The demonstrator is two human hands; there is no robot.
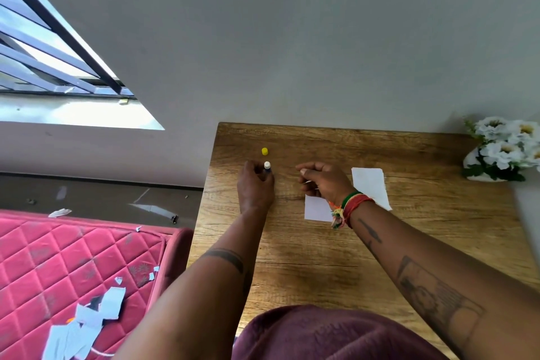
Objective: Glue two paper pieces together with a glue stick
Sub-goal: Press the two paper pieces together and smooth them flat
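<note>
Far left, off the table, loose paper scraps (pixel 87 321) lie scattered on a red quilted mattress (pixel 73 257). On the wooden table (pixel 292 272) near its left edge sits a small yellow cap (pixel 264 151), apart from the glue stick (pixel 267 167), which stands upright with its white tip exposed. The left hand (pixel 255 187) has its fingers curled around the stick's dark barrel, holding it low on the body. The stick looks light and rigid; the barrel is the place to hold, since the bared tip is likely tacky and soft. Next, the right hand (pixel 321 181) hovers with fingers bent and drawn together, thumb against fingertips (whether it pinches anything I cannot tell). Under its wrist lies one white paper piece (pixel 315 210), flat on the wood, and just beyond it a second paper piece (pixel 371 187). Both look thin and floppy, best pinned down flat or lifted by an edge. Far right stands a pot of white flowers (pixel 502 149)
</note>
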